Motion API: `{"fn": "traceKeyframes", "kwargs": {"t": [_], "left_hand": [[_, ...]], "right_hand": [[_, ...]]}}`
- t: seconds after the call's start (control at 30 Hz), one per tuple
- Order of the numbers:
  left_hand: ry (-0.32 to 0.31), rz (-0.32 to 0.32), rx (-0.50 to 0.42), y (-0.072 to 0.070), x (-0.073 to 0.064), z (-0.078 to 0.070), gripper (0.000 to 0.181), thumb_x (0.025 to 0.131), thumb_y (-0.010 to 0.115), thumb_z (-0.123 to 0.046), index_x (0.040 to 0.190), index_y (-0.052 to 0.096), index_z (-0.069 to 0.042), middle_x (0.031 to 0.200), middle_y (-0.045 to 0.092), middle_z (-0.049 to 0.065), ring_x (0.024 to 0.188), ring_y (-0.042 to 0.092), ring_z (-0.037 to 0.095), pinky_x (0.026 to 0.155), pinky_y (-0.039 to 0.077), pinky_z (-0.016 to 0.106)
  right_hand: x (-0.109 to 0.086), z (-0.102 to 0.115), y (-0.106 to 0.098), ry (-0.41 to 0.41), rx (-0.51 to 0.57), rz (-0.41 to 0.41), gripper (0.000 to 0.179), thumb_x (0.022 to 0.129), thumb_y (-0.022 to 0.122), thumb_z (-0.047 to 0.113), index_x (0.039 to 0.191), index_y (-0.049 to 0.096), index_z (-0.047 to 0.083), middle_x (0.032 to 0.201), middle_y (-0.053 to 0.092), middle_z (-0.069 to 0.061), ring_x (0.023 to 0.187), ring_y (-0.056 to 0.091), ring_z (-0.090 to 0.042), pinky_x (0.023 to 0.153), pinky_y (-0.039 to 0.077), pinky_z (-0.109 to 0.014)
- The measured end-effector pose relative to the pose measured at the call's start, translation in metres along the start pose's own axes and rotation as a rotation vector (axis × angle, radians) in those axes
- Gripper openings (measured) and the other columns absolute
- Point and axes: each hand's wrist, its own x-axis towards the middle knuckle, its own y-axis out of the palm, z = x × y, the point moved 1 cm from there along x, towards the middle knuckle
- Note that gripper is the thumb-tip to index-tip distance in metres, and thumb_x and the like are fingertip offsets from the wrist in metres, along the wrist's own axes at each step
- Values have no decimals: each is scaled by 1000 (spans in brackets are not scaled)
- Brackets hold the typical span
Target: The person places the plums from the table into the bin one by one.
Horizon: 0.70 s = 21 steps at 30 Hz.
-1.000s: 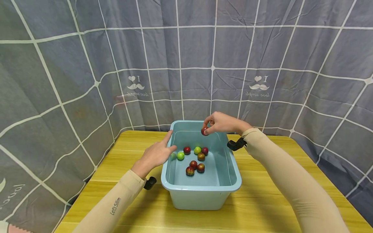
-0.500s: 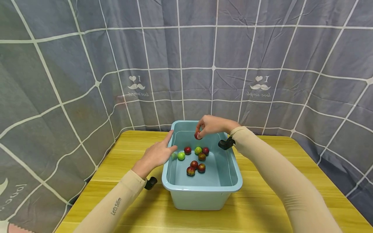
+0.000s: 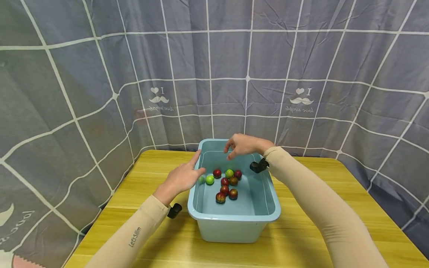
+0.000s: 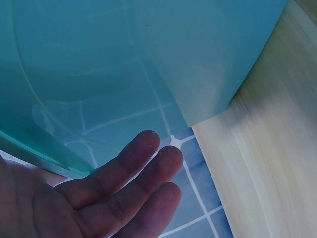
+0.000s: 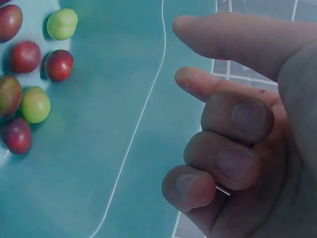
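Note:
A pale blue plastic tub [image 3: 234,216] stands on the table with several dark red plums [image 3: 220,197] and two green plums [image 3: 209,179] on its floor. My left hand [image 3: 181,178] rests at the left rim, index finger stretched along it; in the left wrist view the other fingers [image 4: 143,183] extend beside the outer wall. Over the tub's far right part is my right hand [image 3: 246,144], holding nothing. Its thumb and index finger are apart, the other fingers loosely bent. A red plum [image 3: 225,181] lies below it, amid the others.
The yellow wood-grain table [image 3: 161,158] extends around the tub. Behind and at both sides hangs a grey curtain [image 3: 228,96] with white grid lines. Black wrist cameras [image 3: 259,166] sit on both wrists; the right one overlaps the tub's right rim.
My right hand moved left over the tub and let go of the red plum, which now lies among the others. My left hand stays at the rim.

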Motion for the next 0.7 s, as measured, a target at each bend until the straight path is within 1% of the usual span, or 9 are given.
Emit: {"fn": "traceKeyframes", "kwargs": {"t": [0.03,0.23,0.33,0.43,0.57,0.67,0.7], "left_hand": [[1,0,-1,0,0,0,76,98,43,-51,163,9,-33,125,66,15,85,64,24,61,45,36],[9,-5,6,0,1,0,76,98,43,-52,163,10,-32,129,65,16,88,65,25,61,46,36],[14,-10,21,-1,2,0,77,97,43,-53,164,11,-32,129,65,16,87,65,26,59,45,36],[27,-19,46,-3,2,0,77,97,44,-53,164,13,-29,132,65,16,87,65,27,57,45,36],[42,-44,85,-6,1,0,78,97,45,-55,163,18,-26,135,63,15,94,66,28,58,44,35],[47,-62,99,-9,-1,1,78,96,45,-59,163,22,-25,132,65,13,98,66,28,59,44,35],[52,-65,98,-10,-2,2,78,96,44,-60,162,22,-24,129,67,13,98,67,28,59,44,35]], "right_hand": [[-1,-1,0,-7,-1,-3,30,89,76,23,116,73,9,59,36,4,55,31,-11,60,33,-28],[-15,-5,-1,-41,-5,-48,29,90,75,25,116,73,13,58,36,4,54,31,-10,61,34,-28],[-27,-7,-2,-54,5,-74,28,92,73,25,117,73,14,58,38,4,54,32,-11,60,35,-29],[-40,-10,-2,-68,12,-100,26,94,71,25,118,73,14,59,41,3,54,35,-12,60,35,-29],[-57,-15,0,-75,19,-156,22,96,68,23,115,73,14,60,45,3,55,38,-12,61,38,-30],[-71,-21,5,-64,26,-213,20,97,66,23,114,74,15,62,50,2,55,41,-12,62,40,-29],[-76,-23,7,-57,29,-232,20,98,66,23,115,74,15,63,52,2,56,42,-12,62,40,-29]]}}
